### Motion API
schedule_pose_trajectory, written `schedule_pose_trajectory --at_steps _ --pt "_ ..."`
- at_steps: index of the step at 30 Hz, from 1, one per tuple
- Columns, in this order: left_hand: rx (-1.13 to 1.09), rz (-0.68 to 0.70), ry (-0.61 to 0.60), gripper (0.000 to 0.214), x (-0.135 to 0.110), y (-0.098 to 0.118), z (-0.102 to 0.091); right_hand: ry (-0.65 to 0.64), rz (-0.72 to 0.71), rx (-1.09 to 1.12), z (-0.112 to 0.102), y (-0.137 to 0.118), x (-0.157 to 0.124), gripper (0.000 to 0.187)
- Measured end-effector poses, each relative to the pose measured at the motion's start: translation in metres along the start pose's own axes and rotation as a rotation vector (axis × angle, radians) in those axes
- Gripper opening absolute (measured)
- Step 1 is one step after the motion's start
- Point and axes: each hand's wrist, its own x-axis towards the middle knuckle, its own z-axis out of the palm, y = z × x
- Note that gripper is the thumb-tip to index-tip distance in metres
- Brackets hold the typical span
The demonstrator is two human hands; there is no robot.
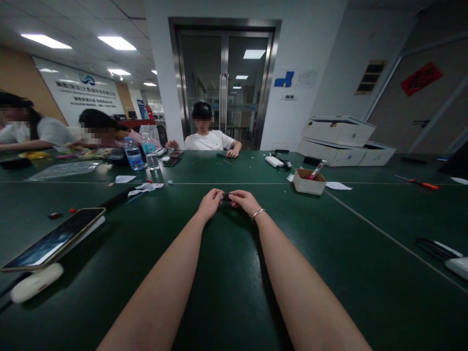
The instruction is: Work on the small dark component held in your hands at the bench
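Observation:
Both of my arms stretch forward over the dark green table (234, 273). My left hand (210, 202) and my right hand (243, 200) meet in the middle, fingers curled, and pinch a small dark object (226, 197) between them. I cannot make out what the object is. A thin bracelet (258, 213) sits on my right wrist. Both hands rest on or just above the tabletop.
A phone (54, 239) and a white case (36, 282) lie at the left. Paper scraps (144, 189), two water bottles (141, 152), a small cardboard box (309, 181) and a red screwdriver (422, 184) lie farther off. A person in white (208, 139) sits opposite; two others sit at the far left.

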Motion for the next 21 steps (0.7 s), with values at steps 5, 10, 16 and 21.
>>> schedule_pose_trajectory --at_steps 5,10,16,21 --pt "0.014 -0.002 0.020 0.022 0.002 -0.005 0.000 0.002 0.001 -0.001 0.000 0.000 0.000 0.016" --pt "-0.013 0.021 0.048 0.024 0.001 -0.004 -0.001 0.025 0.012 -0.012 0.000 0.002 0.002 0.014" --pt "-0.098 -0.008 0.033 0.021 -0.003 0.008 -0.002 0.034 0.018 0.009 0.001 0.002 0.003 0.009" --pt "-0.136 -0.049 0.026 0.023 -0.004 0.013 -0.004 0.012 -0.016 0.004 0.000 0.000 0.000 0.016"
